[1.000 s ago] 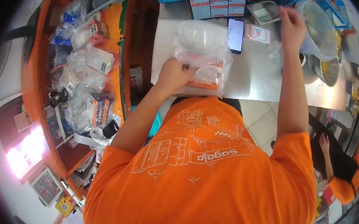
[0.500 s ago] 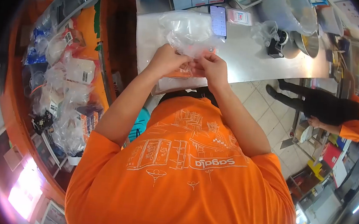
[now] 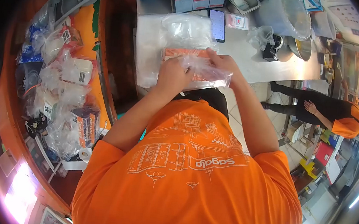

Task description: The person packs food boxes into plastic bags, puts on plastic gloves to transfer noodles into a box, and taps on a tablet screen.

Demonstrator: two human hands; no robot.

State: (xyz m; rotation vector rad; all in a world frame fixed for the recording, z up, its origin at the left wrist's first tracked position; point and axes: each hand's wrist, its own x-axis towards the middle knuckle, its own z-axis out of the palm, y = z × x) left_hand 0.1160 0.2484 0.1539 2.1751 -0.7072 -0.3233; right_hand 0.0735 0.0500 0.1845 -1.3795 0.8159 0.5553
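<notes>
Head view: one left hand (image 3: 174, 74) and one right hand (image 3: 228, 68), both grasping one clear plastic bag (image 3: 203, 72); one orange-printed packet (image 3: 184, 52) beneath or inside it, cannot tell which, at the near edge of the desk (image 3: 252, 62). One phone (image 3: 217, 26). Containers: one metal pan (image 3: 242, 11), pale contents; one metal bowl (image 3: 305, 49), yellowish contents.

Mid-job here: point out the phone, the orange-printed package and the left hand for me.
Phone (image 3: 217, 26): head view, middle of its screen.
Orange-printed package (image 3: 185, 53): head view, its far printed part.
Left hand (image 3: 173, 74): head view, back of the hand.
</notes>
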